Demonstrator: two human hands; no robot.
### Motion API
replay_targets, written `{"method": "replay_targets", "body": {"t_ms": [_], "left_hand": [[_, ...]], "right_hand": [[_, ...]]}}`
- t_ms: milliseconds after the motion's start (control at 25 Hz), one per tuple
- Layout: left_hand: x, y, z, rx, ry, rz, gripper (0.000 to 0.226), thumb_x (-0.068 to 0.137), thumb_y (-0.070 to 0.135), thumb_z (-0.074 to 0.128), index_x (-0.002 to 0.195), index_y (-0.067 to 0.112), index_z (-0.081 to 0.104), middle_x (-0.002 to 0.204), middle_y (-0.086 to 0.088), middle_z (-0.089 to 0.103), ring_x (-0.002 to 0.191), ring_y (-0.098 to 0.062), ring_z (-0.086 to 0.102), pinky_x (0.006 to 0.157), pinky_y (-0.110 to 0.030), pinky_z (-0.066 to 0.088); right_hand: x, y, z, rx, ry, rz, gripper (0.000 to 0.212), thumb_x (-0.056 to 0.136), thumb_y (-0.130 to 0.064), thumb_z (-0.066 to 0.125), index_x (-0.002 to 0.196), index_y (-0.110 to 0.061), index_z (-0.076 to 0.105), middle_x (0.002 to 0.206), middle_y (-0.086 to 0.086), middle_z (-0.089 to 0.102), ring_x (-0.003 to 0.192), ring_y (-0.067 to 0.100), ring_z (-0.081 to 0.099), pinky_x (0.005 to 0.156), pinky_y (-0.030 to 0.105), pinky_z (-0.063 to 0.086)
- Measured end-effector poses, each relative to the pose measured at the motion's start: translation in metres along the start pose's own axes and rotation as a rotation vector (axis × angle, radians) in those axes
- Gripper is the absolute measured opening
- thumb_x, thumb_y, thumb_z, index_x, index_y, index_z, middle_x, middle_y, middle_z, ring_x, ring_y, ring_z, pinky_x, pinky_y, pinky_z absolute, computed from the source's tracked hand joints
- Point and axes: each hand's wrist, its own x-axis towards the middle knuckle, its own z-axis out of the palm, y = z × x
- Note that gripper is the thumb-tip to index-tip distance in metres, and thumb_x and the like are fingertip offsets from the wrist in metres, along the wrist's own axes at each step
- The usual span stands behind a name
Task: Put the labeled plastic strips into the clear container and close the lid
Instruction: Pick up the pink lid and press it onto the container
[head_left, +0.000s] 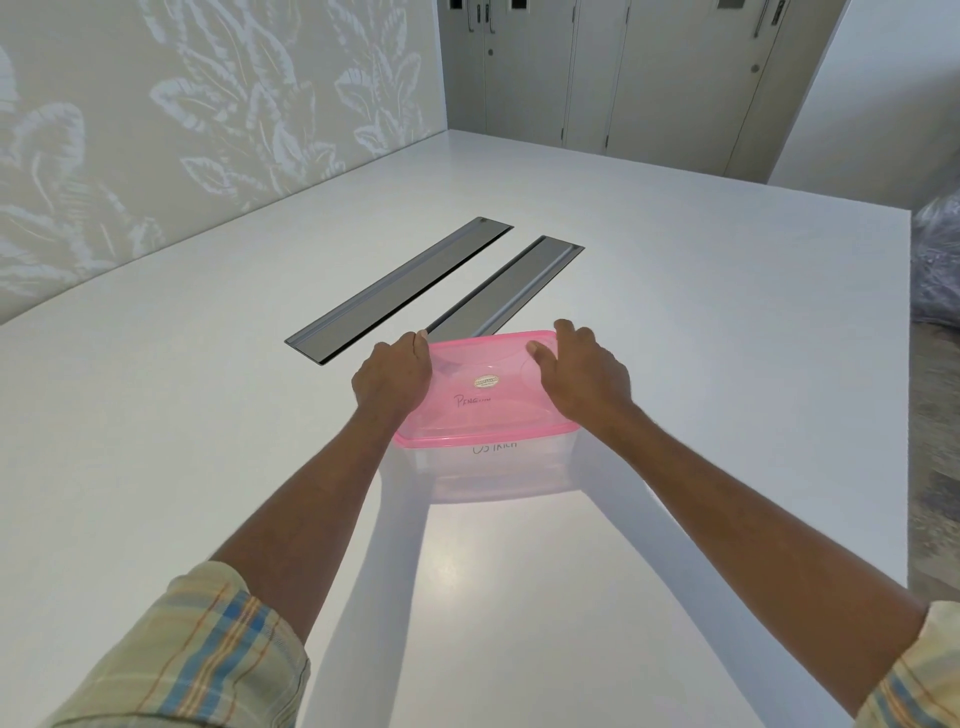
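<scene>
Pink translucent plastic, thin and glossy: that was the rectangular lid (483, 387) I had sitting on top of the clear plastic container (498, 470) near the middle of the white table (156, 441). My left hand (393, 375) lay flat over the lid's left edge, fingers curled down over the rim. My right hand (582, 376) was spread on the right side, thumb on top and fingertips hooked over the far corner. Neither hand was closed around anything; both were open and pressing down. Whether the lid had fully snapped on all round I could not tell.

Through the lid and the near wall I could read handwriting on the labeled plastic strips (493, 448) inside, so they were in the box already. I judged the whole thing light and a little flexible, the lid likely to bow in the middle, so the corners and rim were the places to press. On that smooth tabletop it would probably slide if pushed sideways, so I wanted force going straight down.

Two long grey metal channel covers (400, 291) were set into the table just beyond the container, the nearer one running up close behind the lid's far edge. A patterned wall stood off to the left, pale cabinet doors at the back, and a crumpled plastic bag (937, 260) lay past the right edge. Nothing on the table stood in my way.
</scene>
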Motion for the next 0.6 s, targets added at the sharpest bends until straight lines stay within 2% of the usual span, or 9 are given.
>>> {"method": "replay_targets", "body": {"t_ms": [80,200,400,520,600], "left_hand": [[0.0,0.001,0.0,0.011,0.005,0.005,0.059,0.111,0.052,0.017,0.122,0.021,0.066,0.12,-0.018,0.066,0.109,-0.042,0.065,0.086,-0.042,0.04],[0.0,0.002,0.0,0.015,0.012,0.003,0.059,0.111,0.052,0.018,0.121,0.02,0.066,0.118,-0.018,0.066,0.107,-0.042,0.065,0.085,-0.041,0.039],[0.0,0.002,0.001,0.025,0.014,-0.004,0.059,0.111,0.053,0.018,0.123,0.022,0.066,0.118,-0.017,0.065,0.107,-0.042,0.065,0.084,-0.041,0.038],[0.001,0.001,0.002,0.028,0.011,-0.006,0.059,0.111,0.052,0.017,0.124,0.022,0.066,0.118,-0.017,0.065,0.107,-0.041,0.065,0.084,-0.04,0.038],[0.001,0.001,0.002,0.017,0.007,-0.016,0.059,0.111,0.052,0.017,0.122,0.022,0.066,0.117,-0.016,0.065,0.099,-0.04,0.061,0.084,-0.04,0.038]], "right_hand": [[0.01,-0.005,0.002,-0.066,-0.039,-0.068,0.058,0.107,-0.061,0.028,0.14,-0.018,0.048,0.127,0.012,0.057,0.112,0.037,0.061,0.08,0.046,0.048],[0.028,-0.013,0.009,-0.087,-0.029,-0.097,0.061,0.106,-0.064,0.025,0.128,-0.015,0.055,0.12,0.012,0.059,0.11,0.036,0.06,0.075,0.042,0.042],[0.065,-0.012,0.015,-0.058,-0.122,0.04,0.07,0.102,-0.065,0.019,0.12,-0.016,0.066,0.117,0.013,0.07,0.104,0.037,0.064,0.077,0.04,0.039],[0.081,-0.005,0.017,-0.006,-0.214,0.1,0.067,0.099,-0.059,0.022,0.115,-0.015,0.069,0.119,0.014,0.069,0.093,0.033,0.053,0.08,0.039,0.038],[0.088,-0.003,0.019,0.034,-0.26,0.119,0.066,0.099,-0.059,0.024,0.114,-0.012,0.068,0.12,0.016,0.068,0.093,0.032,0.05,0.081,0.039,0.039]]}}
